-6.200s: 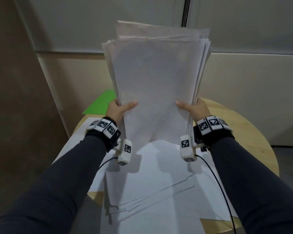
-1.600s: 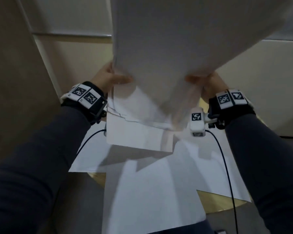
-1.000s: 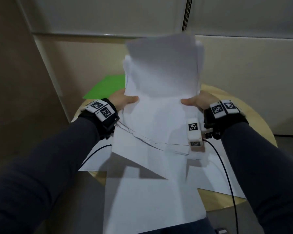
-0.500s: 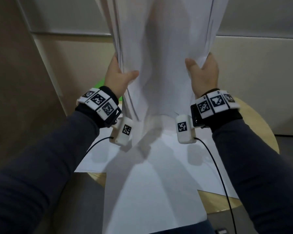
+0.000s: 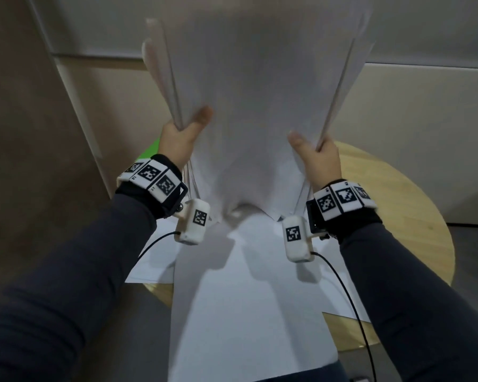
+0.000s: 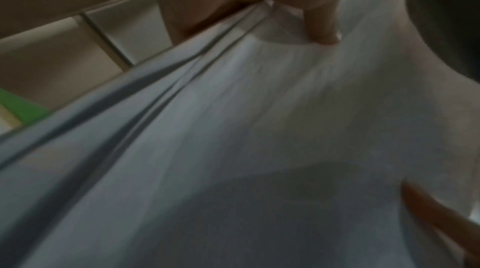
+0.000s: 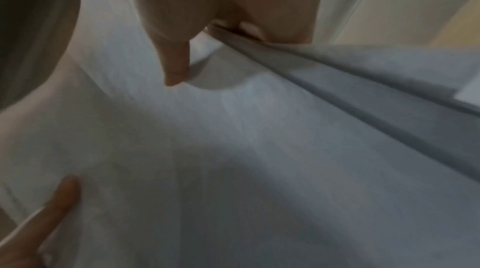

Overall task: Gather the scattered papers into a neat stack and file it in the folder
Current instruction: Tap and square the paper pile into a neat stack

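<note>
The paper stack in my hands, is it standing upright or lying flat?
Upright. The paper stack stands on end above the table, left hand and right hand gripping its side edges.

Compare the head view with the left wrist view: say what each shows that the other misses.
Only the head view shows the right hand on the paper stack's other edge, the loose sheets below, and the round wooden table. Only the left wrist view shows the stack's separate edges up close. Both show the left hand gripping the stack, thumb in front, and a green patch beyond.

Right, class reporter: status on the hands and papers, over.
Left hand and right hand grip paper stack upright. Loose sheets on table. Green folder partly hidden.
</note>
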Demonstrator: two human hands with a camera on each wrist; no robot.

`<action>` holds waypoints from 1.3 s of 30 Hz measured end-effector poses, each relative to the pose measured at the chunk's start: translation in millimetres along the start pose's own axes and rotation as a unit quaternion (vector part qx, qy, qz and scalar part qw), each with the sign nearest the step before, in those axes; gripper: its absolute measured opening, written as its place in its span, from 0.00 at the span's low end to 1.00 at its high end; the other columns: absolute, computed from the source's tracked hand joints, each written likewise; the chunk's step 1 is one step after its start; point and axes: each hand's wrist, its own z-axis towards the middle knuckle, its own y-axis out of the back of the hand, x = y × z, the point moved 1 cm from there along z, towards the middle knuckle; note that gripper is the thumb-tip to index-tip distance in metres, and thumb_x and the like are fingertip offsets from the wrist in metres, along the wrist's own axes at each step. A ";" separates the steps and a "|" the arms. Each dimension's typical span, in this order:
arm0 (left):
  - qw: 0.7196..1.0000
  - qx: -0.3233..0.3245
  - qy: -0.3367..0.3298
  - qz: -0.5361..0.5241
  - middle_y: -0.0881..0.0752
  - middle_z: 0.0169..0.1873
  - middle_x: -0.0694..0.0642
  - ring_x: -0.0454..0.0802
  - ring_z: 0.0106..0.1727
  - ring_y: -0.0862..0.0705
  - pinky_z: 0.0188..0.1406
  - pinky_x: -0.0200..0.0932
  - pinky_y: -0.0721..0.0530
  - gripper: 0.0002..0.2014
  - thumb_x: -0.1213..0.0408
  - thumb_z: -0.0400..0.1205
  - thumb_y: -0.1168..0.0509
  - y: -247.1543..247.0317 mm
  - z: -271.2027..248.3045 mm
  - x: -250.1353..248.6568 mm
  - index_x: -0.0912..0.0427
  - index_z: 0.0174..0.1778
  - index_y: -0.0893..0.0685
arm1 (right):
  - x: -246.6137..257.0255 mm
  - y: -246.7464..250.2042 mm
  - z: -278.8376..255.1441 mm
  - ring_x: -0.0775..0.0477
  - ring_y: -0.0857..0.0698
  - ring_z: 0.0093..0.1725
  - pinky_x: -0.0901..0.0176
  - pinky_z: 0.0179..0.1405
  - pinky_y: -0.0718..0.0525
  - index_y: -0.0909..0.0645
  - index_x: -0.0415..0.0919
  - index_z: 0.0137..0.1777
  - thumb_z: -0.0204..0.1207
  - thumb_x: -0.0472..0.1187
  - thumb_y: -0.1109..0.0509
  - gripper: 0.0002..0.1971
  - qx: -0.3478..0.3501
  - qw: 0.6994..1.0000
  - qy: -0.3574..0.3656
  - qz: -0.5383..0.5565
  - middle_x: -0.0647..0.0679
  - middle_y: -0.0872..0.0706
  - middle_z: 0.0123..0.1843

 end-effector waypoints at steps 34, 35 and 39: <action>0.989 0.026 -0.143 -0.039 0.18 0.59 0.52 0.44 0.59 0.16 0.61 0.38 0.17 0.36 0.62 0.68 0.22 -26.1 34.2 -61.9 0.61 0.67 0.34 | 23.1 2.2 32.6 0.61 0.12 0.40 0.61 0.47 0.15 0.18 0.45 0.49 0.66 0.34 0.23 0.13 -0.028 0.989 0.133 0.059 0.57 0.11 0.41; 0.990 0.029 -0.123 -0.068 0.17 0.59 0.54 0.48 0.60 0.15 0.62 0.43 0.16 0.36 0.64 0.66 0.21 -19.5 38.0 -56.0 0.61 0.66 0.32 | 21.4 5.2 32.8 0.59 0.12 0.40 0.61 0.46 0.15 0.18 0.48 0.47 0.66 0.34 0.24 0.12 -0.032 0.988 0.133 0.067 0.58 0.10 0.38; 0.992 0.123 -0.010 -0.037 0.07 0.36 0.47 0.42 0.39 0.10 0.45 0.40 0.12 0.23 0.69 0.59 0.21 1.3 33.2 -4.5 0.58 0.49 0.18 | 19.0 11.9 32.1 0.56 0.12 0.41 0.60 0.46 0.15 0.17 0.49 0.45 0.67 0.35 0.24 0.10 -0.027 0.987 0.128 0.092 0.60 0.09 0.35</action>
